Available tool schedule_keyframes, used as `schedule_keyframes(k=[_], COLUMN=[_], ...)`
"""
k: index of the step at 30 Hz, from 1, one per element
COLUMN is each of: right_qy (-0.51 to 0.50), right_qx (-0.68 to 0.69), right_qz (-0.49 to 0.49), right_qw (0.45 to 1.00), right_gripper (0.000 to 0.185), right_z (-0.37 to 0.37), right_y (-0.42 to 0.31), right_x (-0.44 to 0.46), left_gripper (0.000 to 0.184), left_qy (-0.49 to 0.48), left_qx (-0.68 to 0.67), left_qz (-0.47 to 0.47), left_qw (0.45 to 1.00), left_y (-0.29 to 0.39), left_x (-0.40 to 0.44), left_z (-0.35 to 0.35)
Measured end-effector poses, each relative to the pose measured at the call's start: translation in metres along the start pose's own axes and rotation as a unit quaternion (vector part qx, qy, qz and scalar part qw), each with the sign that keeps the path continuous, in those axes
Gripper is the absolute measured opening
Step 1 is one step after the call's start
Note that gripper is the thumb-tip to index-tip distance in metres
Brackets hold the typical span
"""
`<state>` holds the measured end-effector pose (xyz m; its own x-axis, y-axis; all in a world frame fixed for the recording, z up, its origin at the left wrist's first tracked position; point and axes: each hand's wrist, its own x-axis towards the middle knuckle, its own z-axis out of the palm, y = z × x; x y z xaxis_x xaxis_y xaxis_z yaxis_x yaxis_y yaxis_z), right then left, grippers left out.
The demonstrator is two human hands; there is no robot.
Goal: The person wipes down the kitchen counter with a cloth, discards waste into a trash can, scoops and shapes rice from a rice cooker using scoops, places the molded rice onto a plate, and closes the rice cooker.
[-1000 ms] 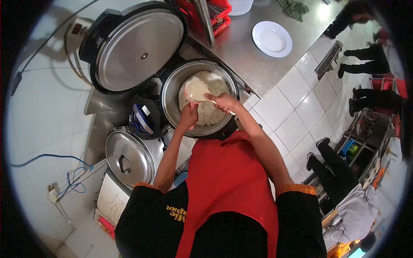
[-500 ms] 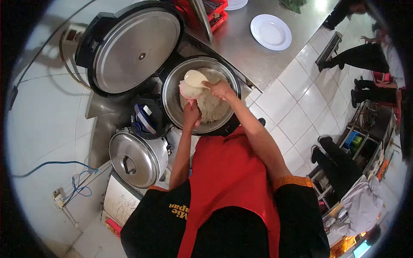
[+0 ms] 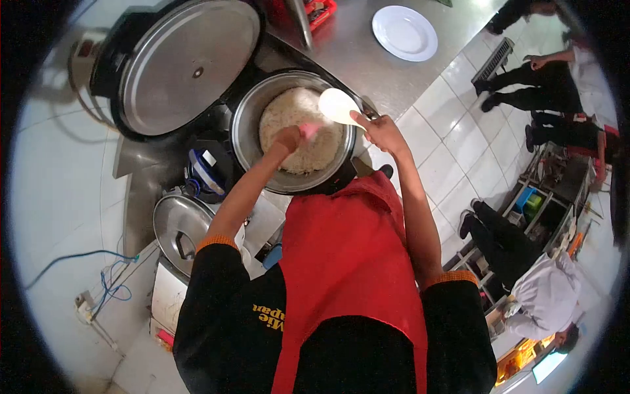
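Note:
Cooked rice [image 3: 277, 117] fills the metal pot [image 3: 241, 128] of a large rice cooker in front of me. My left hand [image 3: 287, 139] is over the rice, closed on the handle of a pink scoop [image 3: 308, 130]; the scoop is blurred and its bowl is hard to make out. At the pot's right rim, my right hand [image 3: 386, 134] grips a white rice paddle [image 3: 338, 106] by its handle. The paddle's blade is raised above the rim, apart from the scoop. The cooker's lid [image 3: 190, 72] stands open at the upper left.
A white plate [image 3: 405, 33] lies on the steel counter [image 3: 354, 62] beyond the cooker, near a red basket [image 3: 321, 14]. A lidded metal pot [image 3: 180, 226] stands at left. Other people are on the right, near a shelf rack [image 3: 551, 190] on the tiled floor.
The paddle and scoop, close together before, have parted. My right hand has moved right to the rim with the paddle; my left has reached farther over the rice with the scoop.

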<state>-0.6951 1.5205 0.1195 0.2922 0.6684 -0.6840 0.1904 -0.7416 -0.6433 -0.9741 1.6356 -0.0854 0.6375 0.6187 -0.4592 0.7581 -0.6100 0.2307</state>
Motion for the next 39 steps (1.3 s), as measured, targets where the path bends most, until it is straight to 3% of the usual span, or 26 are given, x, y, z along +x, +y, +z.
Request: schedule_keyframes(k=[2, 4, 8, 10, 11, 12, 14, 18, 20, 21, 22, 24, 27, 31, 33, 34, 36, 39], right_qy=[0.015, 0.016, -0.001, -0.017, -0.024, -0.026, -0.054, -0.069, -0.051, -0.088, -0.125, -0.132, -0.173, -0.193, -0.186, -0.184, -0.182, -0.181], right_qx=[0.000, 0.006, 0.038, 0.024, 0.014, 0.018, 0.017, 0.027, -0.009, 0.032, 0.074, 0.029, 0.056, 0.028, 0.031, 0.035, 0.038, 0.091], right_qz=[0.021, 0.041, 0.083, 0.098, 0.099, 0.097, 0.074, -0.001, -0.004, 0.023, 0.051, 0.010, 0.049, 0.041, 0.033, 0.047, 0.061, 0.058], right_qw=[1.000, 0.999, 0.996, 0.995, 0.995, 0.995, 0.996, 0.997, 0.999, 0.995, 0.988, 0.991, 0.982, 0.980, 0.981, 0.981, 0.981, 0.978], right_gripper=[0.075, 0.074, 0.074, 0.075, 0.076, 0.076, 0.076, 0.075, 0.072, 0.073, 0.073, 0.073, 0.070, 0.071, 0.071, 0.071, 0.070, 0.071], right_z=[-0.009, -0.019, -0.027, -0.026, -0.024, -0.020, -0.009, 0.036, 0.057, 0.063, 0.066, 0.073, 0.078, 0.086, 0.093, 0.093, 0.092, 0.102], right_y=[0.018, 0.038, 0.058, 0.061, 0.064, 0.063, 0.059, 0.033, 0.021, 0.012, 0.005, 0.009, 0.004, 0.008, 0.003, -0.009, -0.024, -0.033], right_x=[-0.013, -0.025, -0.050, -0.051, -0.050, -0.049, -0.045, -0.024, -0.006, -0.001, 0.003, 0.014, 0.018, 0.041, 0.043, 0.036, 0.029, 0.034], left_gripper=[0.028, 0.029, 0.033, 0.036, 0.031, 0.031, 0.029, 0.027, 0.030, 0.018, 0.018, 0.016, 0.015, 0.022, 0.030, 0.030, 0.036, 0.036], left_qy=[-0.051, -0.172, -0.241, -0.411, -0.403, -0.403, -0.426, -0.343, -0.279, -0.274, -0.269, -0.185, -0.165, -0.146, -0.055, -0.056, 0.086, 0.119], left_qx=[0.033, 0.117, 0.039, -0.088, -0.183, -0.179, -0.381, -0.418, -0.565, -0.617, -0.618, -0.580, -0.625, -0.604, -0.478, -0.477, -0.436, -0.456], left_qz=[0.057, 0.121, 0.145, 0.106, 0.073, 0.070, -0.018, -0.011, -0.047, -0.067, -0.068, -0.129, -0.131, -0.153, -0.206, -0.204, -0.205, -0.227], left_qw=[0.997, 0.971, 0.959, 0.901, 0.894, 0.895, 0.820, 0.842, 0.775, 0.735, 0.736, 0.783, 0.752, 0.769, 0.852, 0.853, 0.872, 0.852], left_y=[0.016, 0.034, 0.007, -0.002, 0.004, 0.002, -0.007, -0.006, -0.002, 0.010, 0.011, 0.012, 0.026, 0.043, 0.053, 0.055, 0.063, 0.073], left_x=[0.001, 0.001, 0.001, 0.003, -0.008, -0.011, -0.018, -0.043, -0.057, -0.065, -0.068, -0.073, -0.085, -0.088, -0.089, -0.090, -0.092, -0.099], left_z=[0.014, 0.002, -0.024, -0.062, -0.092, -0.100, -0.112, -0.123, -0.117, -0.132, -0.126, -0.113, -0.109, -0.101, -0.100, -0.099, -0.099, -0.109])
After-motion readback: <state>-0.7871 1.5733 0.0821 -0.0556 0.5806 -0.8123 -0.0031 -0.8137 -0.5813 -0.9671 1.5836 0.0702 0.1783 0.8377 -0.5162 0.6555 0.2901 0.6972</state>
